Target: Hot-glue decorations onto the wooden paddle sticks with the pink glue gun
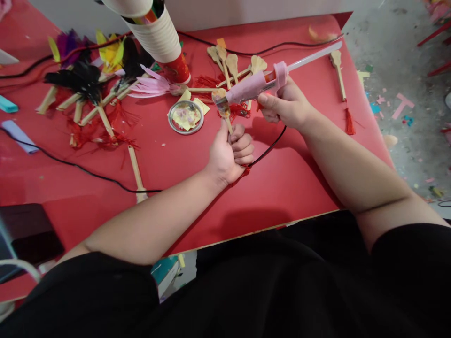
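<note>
Table (197, 206), red, spreads across my remote view. Feathered wooden sticks (84, 82) lie heaped at its left. My right hand (283, 105) grips a pink glue gun (246, 90) over the table. My left hand (230, 152) is closed around a wooden paddle (229, 125), its broad head at the gun's nozzle. A round dish (185, 132) of yellow scraps (189, 119) sits just left.

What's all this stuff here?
hot glue gun: one, pink, right hand
glue stick: one, whitish, gun's rear
held wooden stick: one, tan, left hand
other wooden sticks: many, tan, table
feathers: many, mixed colours, mostly left
tassels: several, red, by sticks
paper cups: several, white and red, back
round dish: one, silver, middle
cords: several, mostly black, table
paper scraps: many, mixed colours, floor
table: one, red, centre
sleeves: two, black, bottom
hands: two, bare, centre
</note>
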### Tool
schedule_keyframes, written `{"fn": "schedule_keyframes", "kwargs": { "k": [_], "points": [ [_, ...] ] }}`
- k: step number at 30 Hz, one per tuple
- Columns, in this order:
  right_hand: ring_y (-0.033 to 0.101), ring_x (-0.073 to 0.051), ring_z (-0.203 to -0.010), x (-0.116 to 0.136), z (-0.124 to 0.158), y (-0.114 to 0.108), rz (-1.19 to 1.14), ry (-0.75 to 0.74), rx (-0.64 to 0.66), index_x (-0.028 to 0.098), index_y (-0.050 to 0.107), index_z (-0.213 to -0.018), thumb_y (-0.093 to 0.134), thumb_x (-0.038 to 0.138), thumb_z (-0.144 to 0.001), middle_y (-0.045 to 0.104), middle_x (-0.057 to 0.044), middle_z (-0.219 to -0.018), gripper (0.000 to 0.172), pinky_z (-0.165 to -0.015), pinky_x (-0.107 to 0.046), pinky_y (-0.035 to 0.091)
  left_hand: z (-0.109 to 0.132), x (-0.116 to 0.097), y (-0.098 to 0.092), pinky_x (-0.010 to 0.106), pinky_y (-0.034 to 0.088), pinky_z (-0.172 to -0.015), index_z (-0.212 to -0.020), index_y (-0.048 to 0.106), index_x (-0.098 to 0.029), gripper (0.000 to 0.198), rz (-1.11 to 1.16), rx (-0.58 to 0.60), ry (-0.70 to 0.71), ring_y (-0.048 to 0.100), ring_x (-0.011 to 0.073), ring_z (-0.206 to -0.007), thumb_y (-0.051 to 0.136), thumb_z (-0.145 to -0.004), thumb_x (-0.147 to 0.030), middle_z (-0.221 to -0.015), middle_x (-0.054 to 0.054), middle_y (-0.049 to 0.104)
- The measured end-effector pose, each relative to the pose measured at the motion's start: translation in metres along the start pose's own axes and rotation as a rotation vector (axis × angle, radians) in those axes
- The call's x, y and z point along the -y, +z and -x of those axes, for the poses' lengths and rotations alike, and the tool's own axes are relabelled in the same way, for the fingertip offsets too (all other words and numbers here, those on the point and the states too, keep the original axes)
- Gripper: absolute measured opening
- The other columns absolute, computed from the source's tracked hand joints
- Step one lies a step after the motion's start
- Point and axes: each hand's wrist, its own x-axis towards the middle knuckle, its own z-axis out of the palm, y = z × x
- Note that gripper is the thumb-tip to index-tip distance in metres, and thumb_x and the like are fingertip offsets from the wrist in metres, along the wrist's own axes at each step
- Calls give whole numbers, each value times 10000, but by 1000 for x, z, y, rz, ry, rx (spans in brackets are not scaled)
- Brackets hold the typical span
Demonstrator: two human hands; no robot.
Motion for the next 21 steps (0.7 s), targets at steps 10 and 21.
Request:
{"fn": "schedule_keyframes", "kwargs": {
  "k": [10, 21],
  "points": [
    [275, -95, -489, -12, 3, -1, -136, 92, -72, 259, 565, -927, 903, 779, -870, 361, 99, -608, 623, -423, -260, 325, -1, -3, -5, 178, 105, -377, -726, 233, -235, 628, 1, 53, -16, 166, 73, -376, 356, -1237, -580, -550, -91, 165],
    [293, -102, -477, -7, 5, 3, -91, 214, -77, 257, 532, -840, 928, 727, -866, 332, 89, -583, 615, -398, -249, 306, 1, -3, -5, 171, 124, -384, -728, 228, -236, 619, -14, 78, -37, 144, 75, -393, 362, -1233, -567, -569, -90, 157]
  ]
}}
